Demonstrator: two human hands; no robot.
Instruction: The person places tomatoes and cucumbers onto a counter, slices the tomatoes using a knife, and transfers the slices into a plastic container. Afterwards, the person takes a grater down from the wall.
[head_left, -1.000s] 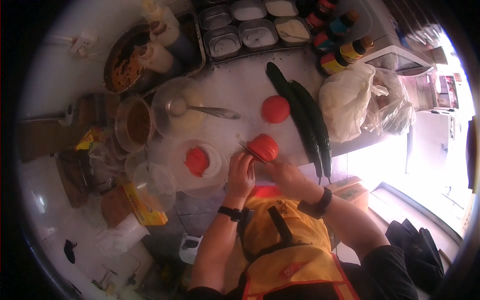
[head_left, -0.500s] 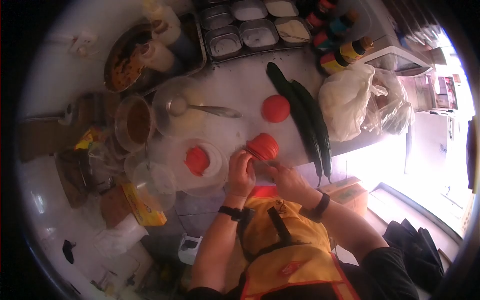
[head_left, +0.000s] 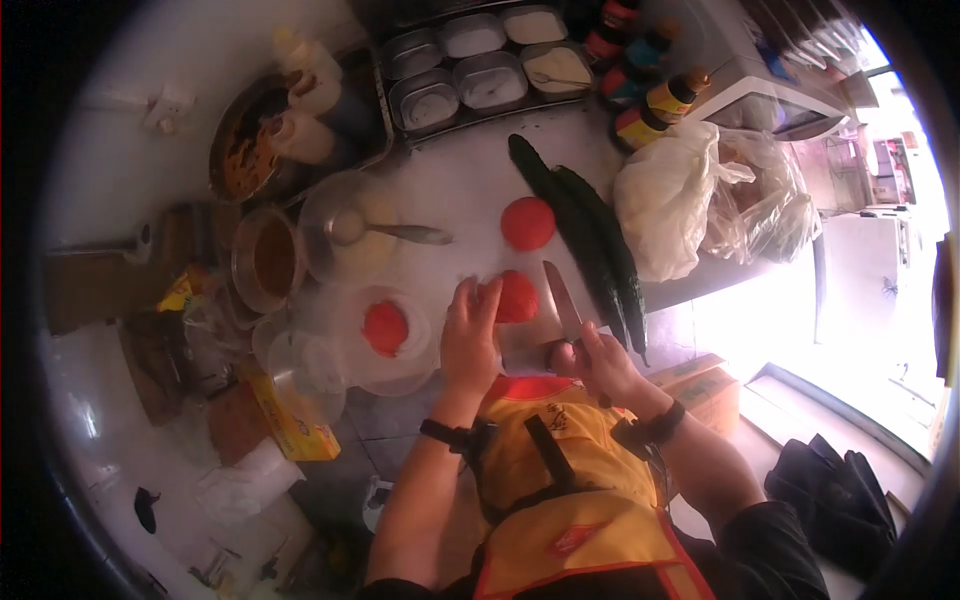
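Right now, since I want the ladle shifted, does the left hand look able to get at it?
Probably yes. The ladle's handle juts over the counter, and nothing stands between it and the left hand, which is at the near tomato. The knife is off to the right.

And it's red on the round tomato (head_left: pixel 527 223), deep green on the cucumbers (head_left: pixel 590 235), yellow with red trim on the apron (head_left: pixel 560 480)!

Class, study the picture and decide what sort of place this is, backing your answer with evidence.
Probably a small commercial kitchen or food stall. Metal trays of powdery seasonings line the counter, squeeze bottles stand nearby, and the aproned person's right hand holds a knife beside a tomato.
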